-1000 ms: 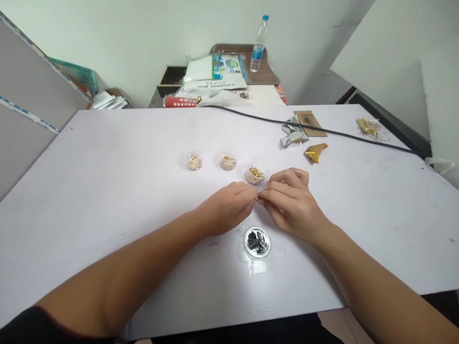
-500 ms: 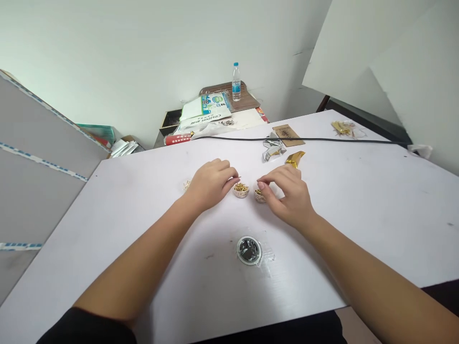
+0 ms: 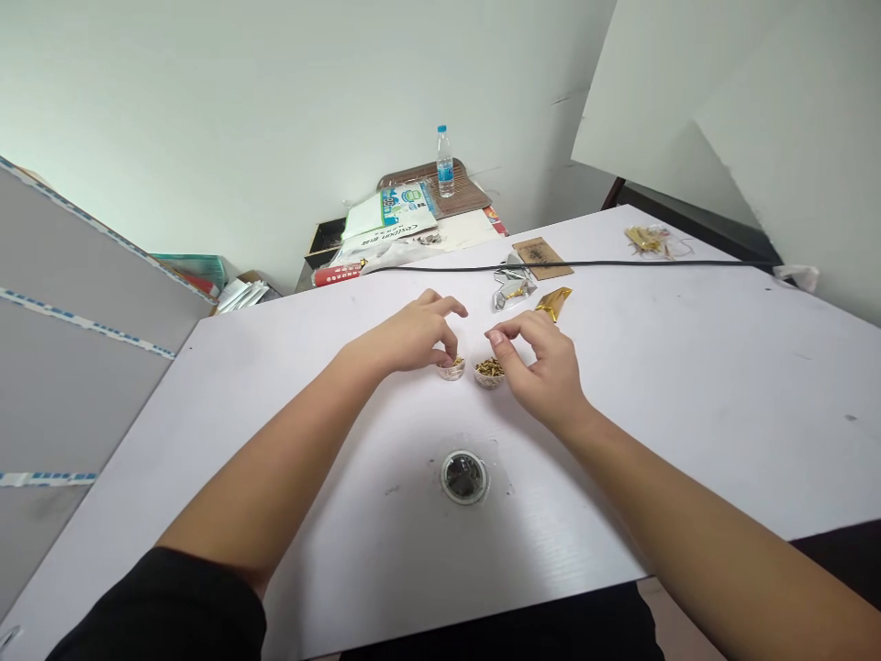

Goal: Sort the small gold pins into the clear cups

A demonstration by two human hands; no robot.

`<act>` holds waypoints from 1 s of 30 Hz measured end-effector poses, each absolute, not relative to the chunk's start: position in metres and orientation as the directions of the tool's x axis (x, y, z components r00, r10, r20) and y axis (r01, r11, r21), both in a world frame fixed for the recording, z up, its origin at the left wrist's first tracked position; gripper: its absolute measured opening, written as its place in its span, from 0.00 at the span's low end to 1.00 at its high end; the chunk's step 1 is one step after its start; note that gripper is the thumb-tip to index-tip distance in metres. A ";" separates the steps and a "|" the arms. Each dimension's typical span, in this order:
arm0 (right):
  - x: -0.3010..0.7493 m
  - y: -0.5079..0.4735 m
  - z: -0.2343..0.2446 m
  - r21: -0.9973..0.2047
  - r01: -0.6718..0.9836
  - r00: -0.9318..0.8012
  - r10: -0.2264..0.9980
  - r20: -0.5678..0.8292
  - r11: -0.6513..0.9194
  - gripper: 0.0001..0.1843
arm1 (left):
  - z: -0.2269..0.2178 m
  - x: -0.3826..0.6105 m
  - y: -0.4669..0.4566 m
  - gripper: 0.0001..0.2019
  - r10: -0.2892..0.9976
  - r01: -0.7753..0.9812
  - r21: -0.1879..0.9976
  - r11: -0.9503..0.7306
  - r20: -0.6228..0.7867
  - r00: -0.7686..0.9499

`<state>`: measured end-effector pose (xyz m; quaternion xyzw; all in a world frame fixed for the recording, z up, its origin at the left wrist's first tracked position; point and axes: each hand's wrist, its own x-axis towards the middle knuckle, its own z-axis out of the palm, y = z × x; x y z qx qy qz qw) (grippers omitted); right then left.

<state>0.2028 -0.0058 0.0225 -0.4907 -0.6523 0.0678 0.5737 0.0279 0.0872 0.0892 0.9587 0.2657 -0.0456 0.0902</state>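
Observation:
My left hand (image 3: 419,337) reaches to a small clear cup (image 3: 451,373) of tiny gold-coloured pieces. Its thumb and index finger come together at the pieces, while another finger stretches out above. Whether anything is between the fingertips is hidden. To the right stands a second clear cup (image 3: 488,378), filled with similar gold-coloured slim pieces (image 3: 489,366). My right hand (image 3: 540,363) is beside and just above this cup, thumb and index finger pinched together. What they hold is too small to make out.
A round black-centred grommet (image 3: 464,477) sits in the white table (image 3: 358,532). Behind the hands lie a gold packet (image 3: 554,302), silver foil wrap (image 3: 513,292), a brown card (image 3: 543,258) and a black cable (image 3: 619,264). A water bottle (image 3: 445,170) stands farther back.
My left hand has lowered its thumb and index finger to the left cup, with another finger now extended. My right hand has stayed pinched, and more of the right cup shows. The view has shifted slightly.

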 end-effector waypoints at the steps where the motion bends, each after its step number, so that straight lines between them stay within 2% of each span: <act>1: 0.203 -0.006 0.022 -0.658 0.557 0.146 0.720 0.679 0.507 0.08 | 0.090 0.031 0.088 0.06 0.494 0.522 0.151 -0.840 -0.188 0.849; 5: 0.203 -0.005 0.022 -0.672 0.546 0.163 0.724 0.671 0.500 0.08 | 0.090 0.046 0.090 0.09 0.477 0.534 0.102 -0.839 -0.333 0.813; 12: 0.203 -0.005 0.023 -0.681 0.544 0.171 0.730 0.662 0.490 0.08 | 0.087 0.055 0.093 0.09 0.445 0.485 0.006 -0.875 -0.387 0.808; 20: 0.202 -0.006 0.024 -0.691 0.535 0.159 0.746 0.647 0.486 0.09 | 0.086 0.054 0.098 0.10 0.424 0.498 0.069 -0.864 -0.434 0.795; 26: 0.203 -0.005 0.023 -0.686 0.546 0.153 0.748 0.646 0.481 0.09 | 0.080 0.055 0.100 0.09 0.406 0.468 0.097 -0.879 -0.363 0.838; 30: 0.203 -0.004 0.022 -0.678 0.549 0.147 0.742 0.654 0.489 0.09 | 0.075 0.051 0.105 0.09 0.383 0.456 0.156 -0.876 -0.351 0.855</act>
